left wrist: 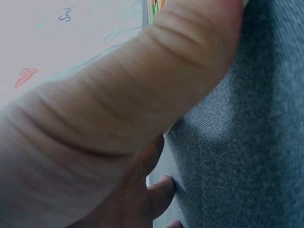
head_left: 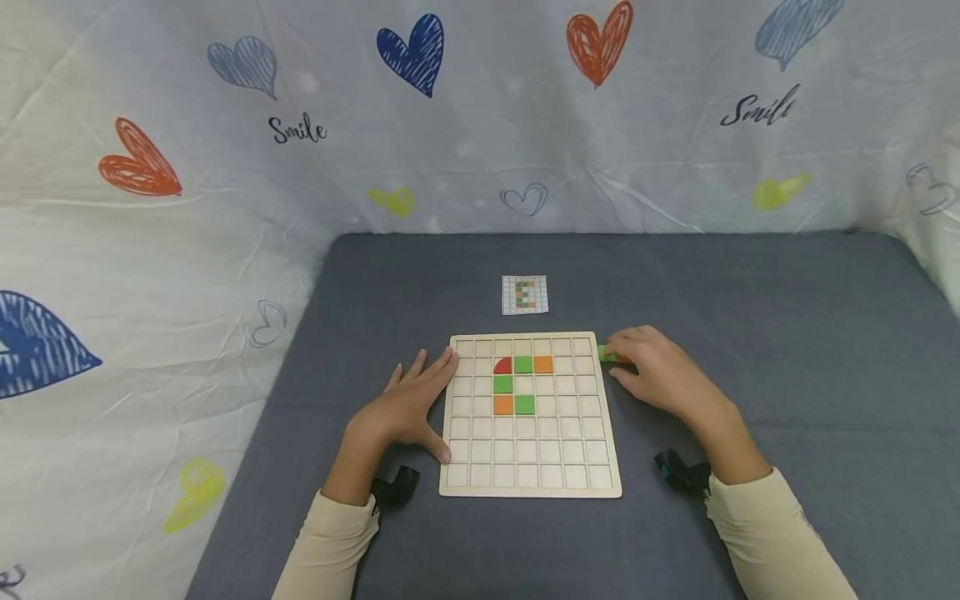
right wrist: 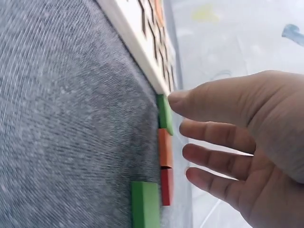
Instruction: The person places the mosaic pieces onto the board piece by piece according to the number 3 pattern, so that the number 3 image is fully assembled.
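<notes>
A square wooden grid board lies on the grey cloth, with several coloured tiles in its upper cells: a rounded red tile, green tiles and orange tiles. My left hand rests against the board's left edge, fingers spread and thumb near the lower part. Just off the upper right edge, my right hand hovers over loose blocks. In the right wrist view its thumb is at a green block, the other fingers loosely bent; contact is hard to tell. An orange block and a red block follow in line.
Behind the board lies a small printed card showing a coloured grid pattern. Another green block sits nearer the right wrist camera. A white curtain with hearts and writing hangs behind and left of the table. Dark straps are on both wrists.
</notes>
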The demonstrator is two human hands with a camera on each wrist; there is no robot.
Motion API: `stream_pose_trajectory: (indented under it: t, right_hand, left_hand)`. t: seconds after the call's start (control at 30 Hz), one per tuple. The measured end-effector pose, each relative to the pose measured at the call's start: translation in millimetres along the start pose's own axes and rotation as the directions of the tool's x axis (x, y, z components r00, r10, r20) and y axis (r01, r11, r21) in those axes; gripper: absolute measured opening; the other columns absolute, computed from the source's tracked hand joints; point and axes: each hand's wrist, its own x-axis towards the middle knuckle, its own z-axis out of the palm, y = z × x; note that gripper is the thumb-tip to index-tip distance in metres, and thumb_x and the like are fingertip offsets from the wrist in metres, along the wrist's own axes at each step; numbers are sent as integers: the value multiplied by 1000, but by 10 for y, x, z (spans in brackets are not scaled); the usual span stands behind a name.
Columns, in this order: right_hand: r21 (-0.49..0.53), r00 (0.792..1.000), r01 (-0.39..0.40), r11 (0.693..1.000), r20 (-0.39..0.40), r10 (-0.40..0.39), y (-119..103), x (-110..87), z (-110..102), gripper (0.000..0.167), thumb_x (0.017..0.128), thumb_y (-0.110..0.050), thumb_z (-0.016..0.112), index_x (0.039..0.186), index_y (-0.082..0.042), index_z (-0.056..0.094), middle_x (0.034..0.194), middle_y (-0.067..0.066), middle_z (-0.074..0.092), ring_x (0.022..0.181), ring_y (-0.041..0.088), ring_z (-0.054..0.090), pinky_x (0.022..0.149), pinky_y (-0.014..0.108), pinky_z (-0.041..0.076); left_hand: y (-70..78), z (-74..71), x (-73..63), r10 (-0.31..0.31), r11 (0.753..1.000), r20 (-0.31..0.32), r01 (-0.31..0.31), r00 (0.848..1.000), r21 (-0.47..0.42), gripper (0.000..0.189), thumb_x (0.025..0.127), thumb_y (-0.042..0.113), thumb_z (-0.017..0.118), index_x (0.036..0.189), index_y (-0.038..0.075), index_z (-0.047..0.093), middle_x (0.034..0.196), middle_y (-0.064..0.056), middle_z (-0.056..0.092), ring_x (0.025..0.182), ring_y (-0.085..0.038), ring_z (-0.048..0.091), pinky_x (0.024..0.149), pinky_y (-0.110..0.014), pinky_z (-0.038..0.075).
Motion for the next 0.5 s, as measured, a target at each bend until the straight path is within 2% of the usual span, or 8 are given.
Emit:
stream_pose_trajectory:
  t: [0.13, 0.5]
  right_hand:
    - [-7, 1000, -9, 1000, 25, 9, 16, 25, 41, 24, 83, 5, 76, 107, 1, 75, 114, 18, 69, 110, 39, 60, 92, 53, 48]
    - [-20, 1000, -25, 999, -8, 24, 18, 26, 104, 20, 84, 5, 75, 103, -1, 76, 102, 12, 71, 96, 32, 62, 80, 48, 52]
  left_hand:
    - [-3, 4, -7, 2, 1000, -2, -2, 1000, -4, 149, 47, 51, 97, 163, 14, 11, 168, -2, 3, 151, -36, -5, 116, -63, -1]
    - [1, -8, -19, 7, 1000, -7, -7, 1000, -8, 148, 47, 50, 98, 163, 14, 12, 168, -2, 4, 152, -36, -5, 116, -63, -1]
